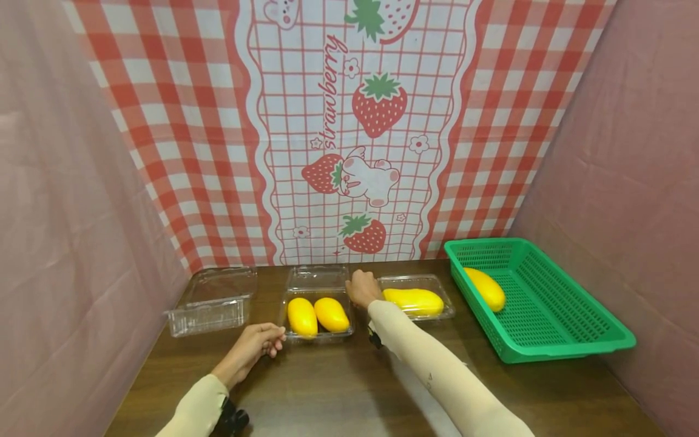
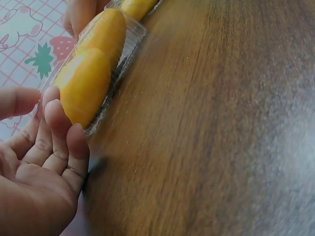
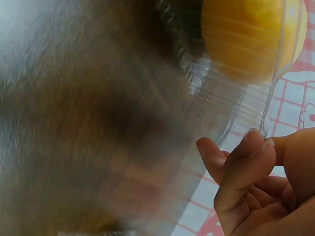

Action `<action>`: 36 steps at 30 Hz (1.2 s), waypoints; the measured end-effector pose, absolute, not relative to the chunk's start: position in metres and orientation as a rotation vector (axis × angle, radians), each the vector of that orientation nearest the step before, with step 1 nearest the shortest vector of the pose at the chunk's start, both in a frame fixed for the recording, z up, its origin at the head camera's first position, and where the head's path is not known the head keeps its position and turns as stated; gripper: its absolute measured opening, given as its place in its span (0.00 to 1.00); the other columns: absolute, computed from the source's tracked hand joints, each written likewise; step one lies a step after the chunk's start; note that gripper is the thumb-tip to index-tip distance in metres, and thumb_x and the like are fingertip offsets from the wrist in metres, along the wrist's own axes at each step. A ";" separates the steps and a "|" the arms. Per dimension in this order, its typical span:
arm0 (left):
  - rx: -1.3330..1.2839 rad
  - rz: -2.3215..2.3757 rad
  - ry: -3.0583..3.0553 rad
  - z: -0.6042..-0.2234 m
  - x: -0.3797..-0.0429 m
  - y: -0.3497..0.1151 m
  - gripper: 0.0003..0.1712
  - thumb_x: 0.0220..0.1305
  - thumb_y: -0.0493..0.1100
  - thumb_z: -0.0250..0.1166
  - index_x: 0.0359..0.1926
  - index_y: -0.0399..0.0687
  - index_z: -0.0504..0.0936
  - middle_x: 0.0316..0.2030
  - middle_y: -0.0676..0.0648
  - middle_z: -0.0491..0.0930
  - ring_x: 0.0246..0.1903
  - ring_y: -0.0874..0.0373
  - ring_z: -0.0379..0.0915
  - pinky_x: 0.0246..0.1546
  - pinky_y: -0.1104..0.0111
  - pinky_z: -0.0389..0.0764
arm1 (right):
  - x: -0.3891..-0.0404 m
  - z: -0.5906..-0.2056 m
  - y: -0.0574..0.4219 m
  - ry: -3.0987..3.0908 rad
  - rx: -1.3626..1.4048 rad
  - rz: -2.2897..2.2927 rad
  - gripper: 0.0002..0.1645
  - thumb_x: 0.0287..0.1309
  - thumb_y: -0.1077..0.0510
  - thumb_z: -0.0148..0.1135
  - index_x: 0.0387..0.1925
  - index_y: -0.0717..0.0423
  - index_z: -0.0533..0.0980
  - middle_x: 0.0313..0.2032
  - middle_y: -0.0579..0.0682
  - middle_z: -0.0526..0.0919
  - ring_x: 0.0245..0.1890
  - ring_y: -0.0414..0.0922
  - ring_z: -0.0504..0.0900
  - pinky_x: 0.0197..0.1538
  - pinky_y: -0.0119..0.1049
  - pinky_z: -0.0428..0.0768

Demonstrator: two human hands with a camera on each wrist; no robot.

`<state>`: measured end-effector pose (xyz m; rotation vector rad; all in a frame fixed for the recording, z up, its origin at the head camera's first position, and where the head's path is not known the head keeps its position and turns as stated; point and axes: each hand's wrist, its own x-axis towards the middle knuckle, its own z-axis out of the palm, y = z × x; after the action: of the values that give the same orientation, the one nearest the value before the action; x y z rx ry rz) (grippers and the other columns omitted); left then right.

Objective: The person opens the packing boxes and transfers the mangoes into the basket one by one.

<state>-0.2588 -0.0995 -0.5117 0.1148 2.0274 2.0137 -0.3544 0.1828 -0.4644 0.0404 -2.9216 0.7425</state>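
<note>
Beyond the brown wood-grain counter (image 1: 311, 388) hangs a red-and-white checked cloth (image 1: 349, 130), its middle strip printed with strawberries (image 1: 379, 108), flowers (image 1: 418, 144) and the word "strawberry" (image 1: 332, 94) running sideways; plain pink curtains (image 1: 60, 212) flank it left and right.

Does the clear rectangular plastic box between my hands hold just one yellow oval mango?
No, in the head view two yellow mangoes lie side by side in the clear box.

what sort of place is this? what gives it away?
Looks like a makeshift tabletop booth, possibly for staged recording: pink drapes at both sides, a strawberry-print cloth behind the wooden table, and just clear plastic boxes, yellow fruit and a green basket set out.
</note>
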 end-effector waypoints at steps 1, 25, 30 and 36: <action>0.117 2.011 2.028 -0.512 -0.259 -0.100 0.15 0.73 0.40 0.62 0.42 0.26 0.81 0.25 0.49 0.78 0.24 0.61 0.72 0.27 0.73 0.78 | -0.354 -0.463 0.183 -2.921 0.048 0.725 0.24 0.73 0.55 0.58 0.17 0.55 0.76 0.14 0.50 0.78 0.14 0.47 0.77 0.36 0.46 0.84; 0.157 1.971 2.019 -0.508 -0.256 -0.100 0.14 0.74 0.42 0.63 0.39 0.32 0.82 0.26 0.48 0.79 0.24 0.61 0.72 0.28 0.72 0.79 | -0.321 -0.445 0.180 -2.838 0.485 0.615 0.16 0.64 0.50 0.71 0.43 0.59 0.82 0.38 0.53 0.84 0.39 0.51 0.85 0.41 0.46 0.85; 0.169 1.970 2.018 -0.509 -0.256 -0.101 0.14 0.74 0.43 0.63 0.38 0.33 0.82 0.27 0.48 0.79 0.24 0.61 0.73 0.28 0.72 0.79 | -0.310 -0.442 0.176 -2.915 0.640 0.424 0.28 0.61 0.42 0.73 0.48 0.62 0.82 0.41 0.54 0.83 0.43 0.51 0.81 0.45 0.43 0.82; 0.190 1.969 2.011 -0.511 -0.257 -0.101 0.14 0.73 0.44 0.64 0.38 0.34 0.82 0.28 0.48 0.80 0.25 0.61 0.73 0.29 0.72 0.79 | -0.299 -0.441 0.170 -2.980 0.728 0.232 0.34 0.55 0.36 0.76 0.43 0.64 0.80 0.41 0.57 0.83 0.41 0.52 0.78 0.45 0.43 0.80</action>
<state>-0.2565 -0.1008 -0.5112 0.1900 2.0105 1.9694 -0.2988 0.1695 -0.4407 0.7282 -2.9797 0.2324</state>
